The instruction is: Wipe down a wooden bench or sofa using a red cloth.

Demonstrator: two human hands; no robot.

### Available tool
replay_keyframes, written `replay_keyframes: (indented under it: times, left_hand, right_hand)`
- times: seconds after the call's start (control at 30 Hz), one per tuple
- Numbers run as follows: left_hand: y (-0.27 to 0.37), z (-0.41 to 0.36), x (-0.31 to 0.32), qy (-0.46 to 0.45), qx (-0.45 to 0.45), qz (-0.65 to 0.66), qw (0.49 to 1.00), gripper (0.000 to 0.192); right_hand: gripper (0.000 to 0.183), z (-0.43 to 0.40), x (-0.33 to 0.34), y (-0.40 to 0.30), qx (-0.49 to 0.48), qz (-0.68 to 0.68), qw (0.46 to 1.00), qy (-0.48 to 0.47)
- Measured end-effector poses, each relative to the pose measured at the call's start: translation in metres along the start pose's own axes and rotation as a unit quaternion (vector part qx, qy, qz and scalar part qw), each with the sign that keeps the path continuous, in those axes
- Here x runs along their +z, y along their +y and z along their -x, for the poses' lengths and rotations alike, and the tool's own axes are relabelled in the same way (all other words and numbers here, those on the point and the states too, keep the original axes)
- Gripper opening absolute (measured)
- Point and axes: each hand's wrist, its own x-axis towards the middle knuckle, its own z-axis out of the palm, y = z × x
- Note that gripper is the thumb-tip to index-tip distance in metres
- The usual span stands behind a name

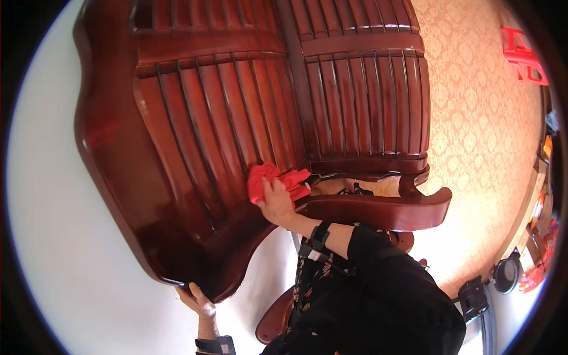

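Note:
A dark red wooden bench with a slatted backrest (213, 102) and a slatted seat (368, 102) fills the middle of the head view. My right hand (277, 203) presses a bunched red cloth (262, 177) against the lower ends of the backrest slats, close to the armrest (377, 211). Part of the cloth spreads towards the corner where backrest and seat meet. At the lower left, my left hand (197, 301) grips the outer corner of the backrest frame, its thumb on the near side. Some of its fingers are hidden behind the wood.
A pale wall (49, 177) runs behind the backrest. Patterned tan flooring (470, 111) extends to the right, with a red plastic stool (523, 55) at the far right. Boxes and packets (537, 213) line the right rim, near a black round object (506, 273).

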Motion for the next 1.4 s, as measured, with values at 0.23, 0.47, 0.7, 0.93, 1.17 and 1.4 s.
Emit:
replay_keyframes:
  times: [0.23, 0.47, 0.7, 0.93, 1.17, 1.4]
  left_hand:
    - [0.006, -0.001, 0.007, -0.012, 0.022, 0.023, 0.999, 0.039]
    - [0.010, -0.004, 0.004, -0.008, 0.001, 0.018, 1.000, 0.035]
    - [0.015, -0.006, 0.008, 0.051, 0.049, 0.034, 0.997, 0.024]
    - [0.019, -0.003, 0.018, 0.054, 0.094, 0.048, 0.993, 0.024]
    - [0.005, -0.003, 0.010, 0.053, 0.119, 0.060, 0.990, 0.033]
    - [-0.012, -0.017, 0.015, 0.106, 0.185, -0.030, 0.976, 0.046]
  right_hand:
    - [0.073, -0.033, -0.018, -0.058, -0.253, 0.082, 0.956, 0.120]
    - [0.070, -0.152, -0.076, -0.157, -0.255, 0.058, 0.945, 0.198]
    - [0.072, -0.090, -0.036, -0.194, -0.318, -0.059, 0.926, 0.197]
    - [0.063, 0.076, 0.015, -0.014, -0.471, 0.078, 0.876, -0.069]
    - [0.028, 0.043, -0.070, 0.124, -0.199, 0.448, 0.868, -0.073]
    - [0.037, 0.171, -0.276, 0.238, -0.012, 0.524, 0.840, 0.142]
